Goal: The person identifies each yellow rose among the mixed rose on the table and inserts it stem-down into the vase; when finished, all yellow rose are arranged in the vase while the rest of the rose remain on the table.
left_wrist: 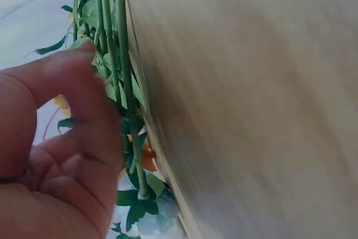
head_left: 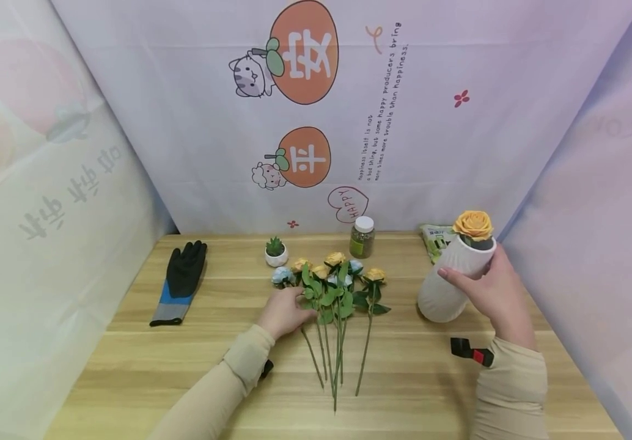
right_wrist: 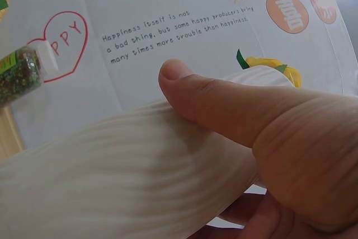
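Note:
In my right hand (head_left: 505,299) I grip a white ribbed vase (head_left: 448,284) around its upper part, thumb across the near side. The vase tilts to the right, its lower end near the table. A yellow rose (head_left: 473,225) shows at its mouth. My left hand (head_left: 287,313) is at the left edge of a bunch of artificial flowers, its fingers bent beside the green stems (left_wrist: 109,32). Leaves hide the fingertips, so whether they pinch a stem is unclear. Yellow roses (head_left: 335,259) and pale blue roses (head_left: 283,276) lie with their heads toward the back.
On the left lies a black, blue and grey work glove (head_left: 181,281). Along the back stand a small potted succulent (head_left: 276,252) and a white-capped jar (head_left: 362,237). A green packet (head_left: 434,239) lies behind the vase. Printed cloth (head_left: 404,134) hangs behind the wooden table (head_left: 129,379).

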A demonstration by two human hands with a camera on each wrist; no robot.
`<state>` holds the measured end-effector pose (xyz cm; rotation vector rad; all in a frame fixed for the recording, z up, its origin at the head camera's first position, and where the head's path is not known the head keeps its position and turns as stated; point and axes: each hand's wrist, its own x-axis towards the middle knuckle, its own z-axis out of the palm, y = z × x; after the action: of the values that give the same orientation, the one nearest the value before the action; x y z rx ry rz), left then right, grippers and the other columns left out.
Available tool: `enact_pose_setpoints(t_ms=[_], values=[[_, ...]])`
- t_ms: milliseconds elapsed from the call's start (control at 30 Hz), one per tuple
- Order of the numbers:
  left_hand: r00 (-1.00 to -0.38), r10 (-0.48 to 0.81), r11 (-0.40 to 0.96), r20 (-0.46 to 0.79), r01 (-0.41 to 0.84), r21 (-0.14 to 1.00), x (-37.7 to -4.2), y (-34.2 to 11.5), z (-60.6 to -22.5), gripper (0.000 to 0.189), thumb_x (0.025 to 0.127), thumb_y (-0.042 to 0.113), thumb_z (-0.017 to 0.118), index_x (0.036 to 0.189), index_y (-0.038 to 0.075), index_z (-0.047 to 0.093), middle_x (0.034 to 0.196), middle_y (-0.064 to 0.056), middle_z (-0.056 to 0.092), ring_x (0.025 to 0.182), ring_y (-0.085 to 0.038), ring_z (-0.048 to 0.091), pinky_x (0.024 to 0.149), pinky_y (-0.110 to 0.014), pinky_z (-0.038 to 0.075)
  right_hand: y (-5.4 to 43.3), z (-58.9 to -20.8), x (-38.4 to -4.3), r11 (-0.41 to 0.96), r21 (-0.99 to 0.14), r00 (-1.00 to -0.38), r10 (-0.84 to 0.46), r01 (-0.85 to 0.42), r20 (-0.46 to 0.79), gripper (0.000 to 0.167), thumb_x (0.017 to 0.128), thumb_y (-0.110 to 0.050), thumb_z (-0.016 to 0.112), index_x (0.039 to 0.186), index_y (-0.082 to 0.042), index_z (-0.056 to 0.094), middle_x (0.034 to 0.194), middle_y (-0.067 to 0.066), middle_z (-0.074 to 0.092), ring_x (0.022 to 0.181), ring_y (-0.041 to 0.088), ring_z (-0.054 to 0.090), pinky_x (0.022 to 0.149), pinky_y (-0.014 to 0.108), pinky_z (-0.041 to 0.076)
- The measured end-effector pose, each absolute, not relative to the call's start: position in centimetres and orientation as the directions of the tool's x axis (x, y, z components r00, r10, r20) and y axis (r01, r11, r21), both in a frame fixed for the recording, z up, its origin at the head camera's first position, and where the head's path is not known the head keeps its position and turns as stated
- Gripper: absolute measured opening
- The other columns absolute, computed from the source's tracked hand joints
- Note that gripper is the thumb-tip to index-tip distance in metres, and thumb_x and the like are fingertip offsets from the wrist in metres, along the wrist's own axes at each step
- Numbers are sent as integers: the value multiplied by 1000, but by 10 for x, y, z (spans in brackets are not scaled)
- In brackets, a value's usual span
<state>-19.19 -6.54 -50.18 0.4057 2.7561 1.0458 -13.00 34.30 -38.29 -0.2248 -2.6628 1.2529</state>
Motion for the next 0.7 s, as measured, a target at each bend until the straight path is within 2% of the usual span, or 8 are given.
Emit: enact_pose_setpoints(t_ms=[100, 200, 333, 533, 700], values=[[-947, 321, 722, -25, 228, 653, -192, -64, -502, 79, 89, 33, 91, 148, -8, 57, 79, -1, 73, 60, -9, 64, 79, -39, 64, 343, -384, -131, 629, -776, -971, 212, 52, 106, 106, 92, -47, 87, 165, 2, 26, 153, 35, 46, 136, 54, 49, 103, 74, 46], [-948, 319, 729, -12, 237, 642, -194, -62, -502, 79, 88, 31, 92, 148, -7, 57, 88, -1, 75, 70, -8, 65, 80, -38, 63, 344, -384, -131, 628, -777, -972, 209, 47, 110, 107, 92, -47, 87, 165, 1, 26, 153, 35, 46, 137, 54, 49, 103, 74, 46], [-956, 291, 729, -44, 192, 657, -194, -59, -501, 82, 88, 30, 92, 153, -2, 52, 89, 0, 73, 72, -9, 65, 77, -37, 62, 344, -384, -131, 624, -780, -972, 208, 44, 111, 108, 91, -49, 87, 165, 0, 26, 153, 34, 47, 137, 54, 49, 103, 74, 47], [-965, 255, 708, -66, 140, 692, -195, -51, -500, 80, 88, 27, 93, 149, -2, 50, 75, -1, 63, 61, -15, 59, 61, -34, 54, 344, -384, -130, 624, -779, -973, 206, 50, 103, 109, 91, -51, 87, 165, 0, 26, 153, 34, 46, 137, 55, 49, 102, 75, 47], [-963, 261, 700, -72, 137, 701, -195, -48, -500, 81, 90, 18, 91, 152, -4, 45, 68, -2, 63, 53, -15, 61, 59, -33, 54, 344, -384, -130, 629, -776, -973, 206, 51, 103, 109, 91, -51, 87, 165, 1, 26, 153, 34, 47, 137, 55, 49, 102, 74, 47]])
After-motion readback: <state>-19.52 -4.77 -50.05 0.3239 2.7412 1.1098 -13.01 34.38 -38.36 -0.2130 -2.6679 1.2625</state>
